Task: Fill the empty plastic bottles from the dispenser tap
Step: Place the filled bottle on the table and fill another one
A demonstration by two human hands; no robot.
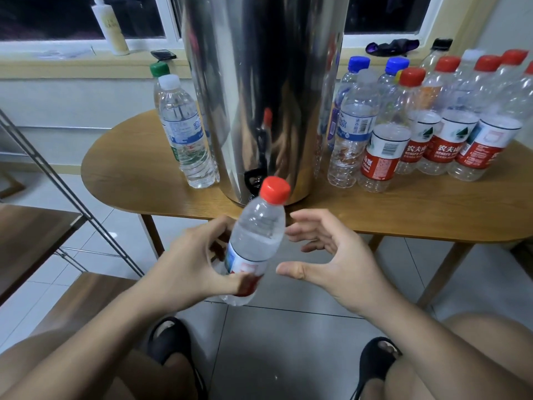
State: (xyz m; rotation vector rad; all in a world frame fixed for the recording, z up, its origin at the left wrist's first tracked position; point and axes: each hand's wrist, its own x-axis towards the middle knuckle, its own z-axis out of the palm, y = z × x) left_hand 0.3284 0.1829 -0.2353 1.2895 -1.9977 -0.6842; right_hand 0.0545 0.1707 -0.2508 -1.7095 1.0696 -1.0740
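Bare knees (72, 368) at the bottom edge, with black sandals (170, 342) on grey tile between them. Just above, left hand (187, 267), fingers and thumb curled round the label of a bottle (256, 241), gripping it at a tilt, red cap (274, 189) on and leaning toward the tap. Looks filled to about the shoulder, judging by a faint waterline, though hard to be sure through clear plastic. Beside it, right hand (334, 269), fingers spread and loosely bent, thumb out, holding nothing and just clear of the bottle. Beyond the hands, wooden table (403, 217), with steel dispenser (259, 82) near its front edge and black tap (253, 179) low on the drum, partly hidden behind the cap. Left of the drum, two capped bottles (187, 134), seemingly full and set aside as done. Right of it, crowd of bottles (432, 125) under red, blue and white caps, apparently all empty and waiting. Farther back, windowsill (72, 53) with tall white bottle (111, 27) and dark cloth (392, 46). By that reckoning, early going: two done on the table, probably a third in hand needing only to be stood with them, and the whole group on the right left to uncap, fill and recap.
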